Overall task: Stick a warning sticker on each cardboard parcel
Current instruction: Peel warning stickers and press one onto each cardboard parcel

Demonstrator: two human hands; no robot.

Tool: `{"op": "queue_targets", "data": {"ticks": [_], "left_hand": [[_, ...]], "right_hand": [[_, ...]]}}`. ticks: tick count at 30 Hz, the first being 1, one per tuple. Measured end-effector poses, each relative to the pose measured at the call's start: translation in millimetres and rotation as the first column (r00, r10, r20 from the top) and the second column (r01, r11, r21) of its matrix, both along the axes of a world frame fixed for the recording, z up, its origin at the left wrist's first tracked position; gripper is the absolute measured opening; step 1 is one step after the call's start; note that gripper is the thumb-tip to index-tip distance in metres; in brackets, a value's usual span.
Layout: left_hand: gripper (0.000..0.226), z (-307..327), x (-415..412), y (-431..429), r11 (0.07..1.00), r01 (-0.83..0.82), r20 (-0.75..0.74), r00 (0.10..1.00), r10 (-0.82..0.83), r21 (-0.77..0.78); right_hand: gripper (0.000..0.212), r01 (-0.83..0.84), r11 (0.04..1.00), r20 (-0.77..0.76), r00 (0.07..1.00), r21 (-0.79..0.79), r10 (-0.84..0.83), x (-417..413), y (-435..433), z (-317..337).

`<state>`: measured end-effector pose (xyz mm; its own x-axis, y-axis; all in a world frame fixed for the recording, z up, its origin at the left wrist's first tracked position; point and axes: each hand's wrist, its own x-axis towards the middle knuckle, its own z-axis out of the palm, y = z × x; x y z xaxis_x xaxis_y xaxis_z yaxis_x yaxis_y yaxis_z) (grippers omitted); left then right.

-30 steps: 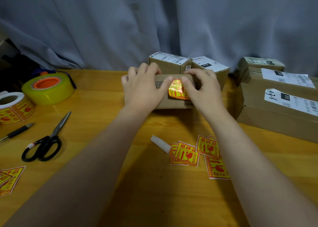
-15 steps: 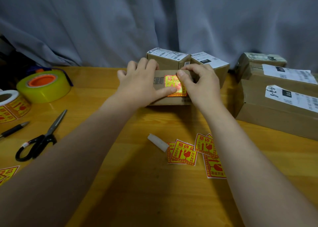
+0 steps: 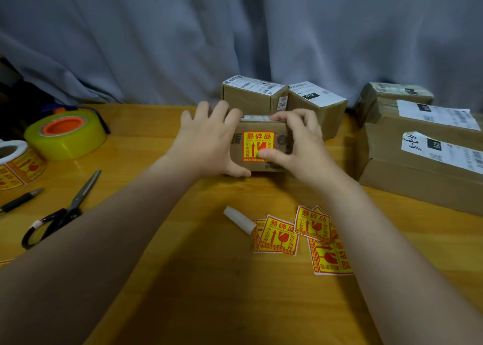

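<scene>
A small cardboard parcel (image 3: 279, 163) stands in the middle of the wooden table, with a yellow-and-red warning sticker (image 3: 257, 143) flat on its near face. My left hand (image 3: 209, 143) grips the parcel's left end, thumb under its lower edge. My right hand (image 3: 300, 146) grips the right end, fingers over the top and thumb pressing on the sticker's lower right corner. Several loose warning stickers (image 3: 308, 237) lie on the table in front of the parcel, beside a white rolled backing paper (image 3: 239, 220).
Two small parcels (image 3: 254, 96) (image 3: 317, 104) stand behind the held one. Larger parcels (image 3: 423, 161) are stacked at the right. At the left are a yellow tape roll (image 3: 66, 135), a sticker roll (image 3: 18, 163), scissors (image 3: 61, 214) and a pen (image 3: 19, 201). A grey curtain hangs behind.
The sticker, curled and half lifted a second ago, now lies flat on the parcel's near face. Both hands have shifted from smoothing it to gripping the parcel's ends.
</scene>
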<state>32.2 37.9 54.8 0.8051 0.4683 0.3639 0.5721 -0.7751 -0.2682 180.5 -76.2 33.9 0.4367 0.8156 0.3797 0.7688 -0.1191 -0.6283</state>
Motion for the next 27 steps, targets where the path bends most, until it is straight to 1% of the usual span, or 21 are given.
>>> {"op": "queue_targets", "data": {"ticks": [2, 4, 6, 8, 10, 12, 14, 18, 20, 22, 25, 27], "left_hand": [[0.103, -6, -2, 0, 1.000, -0.007, 0.026, 1.000, 0.007, 0.013], [0.103, -7, -2, 1, 1.000, -0.004, 0.056, 0.998, 0.004, 0.001], [0.102, -6, -1, 3, 1.000, 0.011, 0.084, 0.996, -0.009, -0.022], [0.101, -8, -2, 6, 0.998, 0.024, 0.104, 0.994, -0.019, -0.052], [0.096, -10, -1, 6, 0.993, 0.032, 0.155, 0.988, -0.015, -0.112], [0.084, -10, 2, 4, 0.986, 0.021, 0.254, 0.967, 0.022, -0.166], [0.069, -11, 7, 2, 0.978, 0.012, 0.322, 0.945, 0.057, -0.207], [0.041, -13, 9, 4, 0.962, 0.073, 0.430, 0.902, 0.049, -0.263], [0.038, -13, 9, 7, 0.956, 0.058, 0.476, 0.875, 0.090, -0.287], [0.040, -15, 9, 4, 0.963, 0.038, 0.475, 0.875, 0.097, -0.265], [0.055, -21, 7, -2, 0.985, 0.039, 0.400, 0.916, 0.032, -0.168], [0.057, -19, 6, -2, 0.988, 0.046, 0.357, 0.934, 0.010, -0.147]], "right_hand": [[0.070, -0.068, 0.997, -0.028, 0.997, -0.035, 0.067, 4, -3, -3], [0.075, -0.142, 0.988, -0.075, 0.988, -0.053, 0.138, 7, -2, 0], [0.072, -0.182, 0.983, -0.095, 0.979, -0.015, 0.180, 11, -1, 2], [0.064, -0.188, 0.981, -0.121, 0.974, 0.044, 0.192, 13, -1, 2], [0.060, -0.200, 0.977, -0.133, 0.969, 0.075, 0.209, 13, -1, 0], [0.057, -0.215, 0.973, -0.137, 0.965, 0.082, 0.225, 12, -1, -1], [0.055, -0.224, 0.971, -0.147, 0.961, 0.080, 0.233, 13, 0, -1], [0.053, -0.224, 0.970, -0.167, 0.957, 0.094, 0.237, 14, -1, -2], [0.048, -0.207, 0.974, -0.180, 0.958, 0.098, 0.221, 10, 0, -2], [0.042, -0.133, 0.984, -0.162, 0.975, 0.121, 0.152, 4, 5, -4], [0.041, 0.036, 0.984, -0.101, 0.995, 0.174, -0.019, -2, 12, -9], [0.033, 0.072, 0.978, -0.083, 0.995, 0.197, -0.057, -3, 14, -11]]}}
